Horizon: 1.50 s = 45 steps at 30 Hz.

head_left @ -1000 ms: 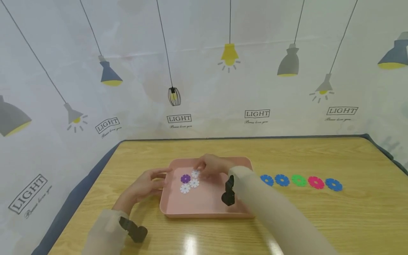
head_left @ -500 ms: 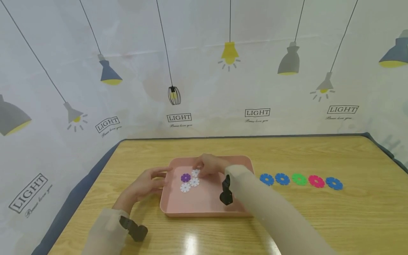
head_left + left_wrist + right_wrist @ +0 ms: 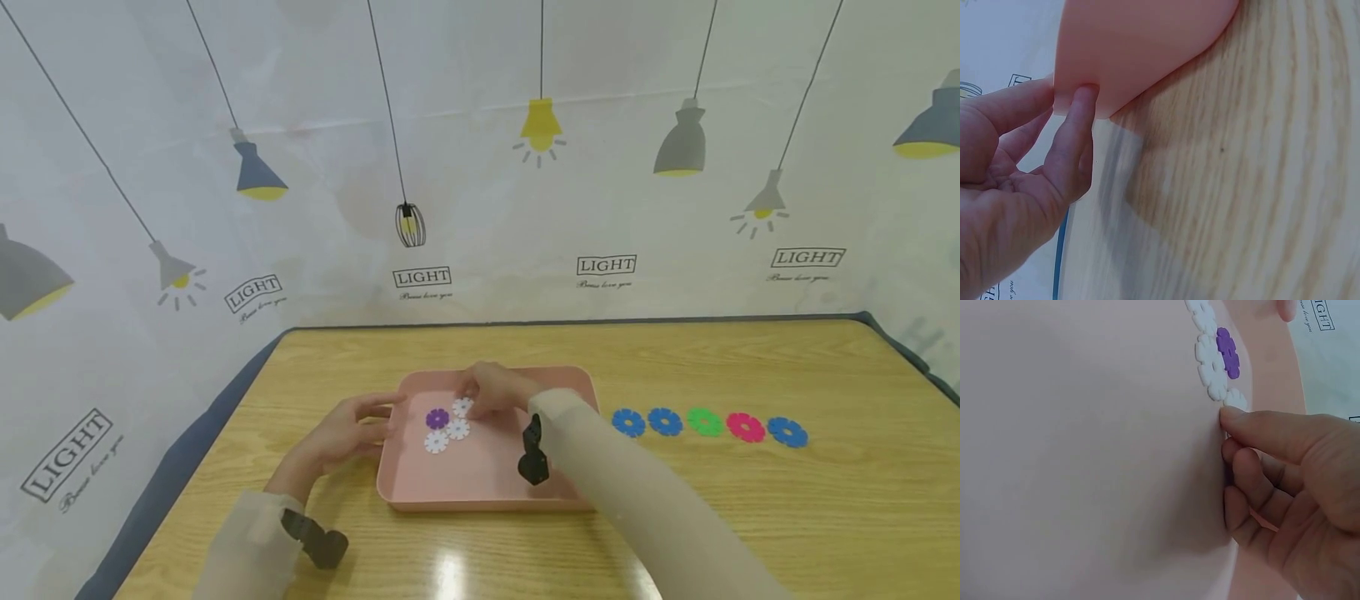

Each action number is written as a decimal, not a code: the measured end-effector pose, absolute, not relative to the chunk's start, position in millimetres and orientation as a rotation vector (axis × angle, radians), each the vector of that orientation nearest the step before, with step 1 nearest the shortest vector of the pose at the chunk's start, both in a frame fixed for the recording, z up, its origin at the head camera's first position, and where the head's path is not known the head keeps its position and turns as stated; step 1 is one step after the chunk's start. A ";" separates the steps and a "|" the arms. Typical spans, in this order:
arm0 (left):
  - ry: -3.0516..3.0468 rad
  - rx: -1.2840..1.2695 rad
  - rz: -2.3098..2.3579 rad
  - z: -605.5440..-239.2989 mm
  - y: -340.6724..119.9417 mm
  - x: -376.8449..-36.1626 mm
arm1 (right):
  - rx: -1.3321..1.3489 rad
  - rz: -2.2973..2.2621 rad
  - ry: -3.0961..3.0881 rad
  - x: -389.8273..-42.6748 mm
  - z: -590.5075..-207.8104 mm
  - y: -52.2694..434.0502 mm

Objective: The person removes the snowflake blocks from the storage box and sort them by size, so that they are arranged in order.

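A pink tray lies on the table with a purple snowflake disc and several white ones inside. My left hand grips the tray's left wall; in the left wrist view the thumb presses the outer side and another finger reaches behind the edge. Inside the tray, my right hand pinches the farthest white snowflake disc, its other fingers curled. The right wrist view shows the thumb tip on this white disc, which is partly hidden. Two more white discs lie nearer.
Right of the tray, a row of discs lies on the wooden table: blue ones, a green one and a pink one. A lamp-printed cloth hangs behind and at the sides.
The farthest white disc has shifted slightly right with the right hand's fingers. My left hand stays at the tray wall, and the row of discs has not changed.
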<state>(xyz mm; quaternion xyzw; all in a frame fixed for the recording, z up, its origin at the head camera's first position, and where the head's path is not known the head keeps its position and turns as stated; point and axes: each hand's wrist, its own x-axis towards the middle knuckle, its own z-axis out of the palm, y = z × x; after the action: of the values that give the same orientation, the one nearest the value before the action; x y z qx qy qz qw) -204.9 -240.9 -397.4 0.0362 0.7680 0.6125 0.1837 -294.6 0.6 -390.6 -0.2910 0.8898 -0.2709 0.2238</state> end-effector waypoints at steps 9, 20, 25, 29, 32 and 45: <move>2.184 0.098 1.716 -396.3 -239.7 -205.6 | -0.838 -0.741 2.490 -294.1 -390.5 5.4; 2.194 0.079 1.708 -397.0 -239.9 -205.6 | -0.894 -0.763 2.493 -284.8 -386.2 14.2; 2.198 0.079 1.700 -396.0 -240.1 -204.9 | -0.893 -0.901 2.408 -277.4 -382.9 20.8; 2.201 0.089 1.697 -395.6 -239.8 -204.4 | -0.882 -0.865 2.428 -277.7 -381.0 20.7; 2.206 0.089 1.692 -396.3 -239.9 -204.2 | -0.913 -0.776 2.469 -280.5 -380.7 17.8; 2.219 0.072 1.678 -395.7 -239.2 -205.4 | -1.162 -0.747 2.509 -275.9 -355.8 49.2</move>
<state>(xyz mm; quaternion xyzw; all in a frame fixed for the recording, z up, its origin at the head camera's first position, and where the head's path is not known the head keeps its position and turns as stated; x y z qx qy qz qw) -205.4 -239.2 -395.7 0.0256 0.7845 0.5933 0.1784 -275.9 49.2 -355.8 -0.4019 0.8676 -0.2584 0.1381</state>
